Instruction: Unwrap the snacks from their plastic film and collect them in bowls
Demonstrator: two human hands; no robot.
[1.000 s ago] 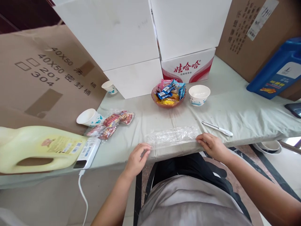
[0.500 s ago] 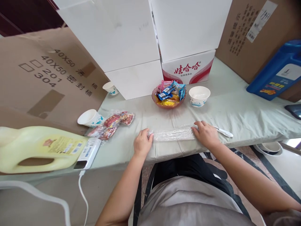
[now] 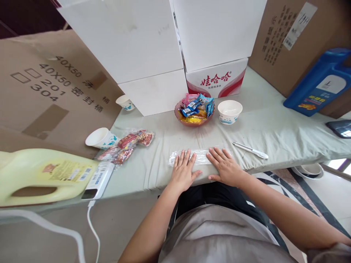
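A flattened strip of clear plastic film [image 3: 201, 157] lies along the front of the cloth-covered table. My left hand [image 3: 184, 171] rests palm down at the strip's left part, fingers spread over it. Flat on the right part lies my right hand [image 3: 223, 164], its fingers also apart. Neither hand grips anything. Just right of my right hand is a white utility knife [image 3: 251, 150]. Beyond the film stands a reddish bowl [image 3: 194, 123] with wrapped snacks [image 3: 193, 109], and beside it a white paper bowl [image 3: 229, 111].
On the left are red snack packets [image 3: 127, 144], a tipped paper bowl [image 3: 100, 138], a white power strip [image 3: 100, 180] and a pale yellow jug [image 3: 46, 179]. White boxes [image 3: 153, 95] stack at the back. A blue jug [image 3: 318, 84] and a phone [image 3: 340, 128] sit right.
Both hands have moved inward from the ends of the film. Their fingers have gone from pinching its ends to lying flat and spread on it.
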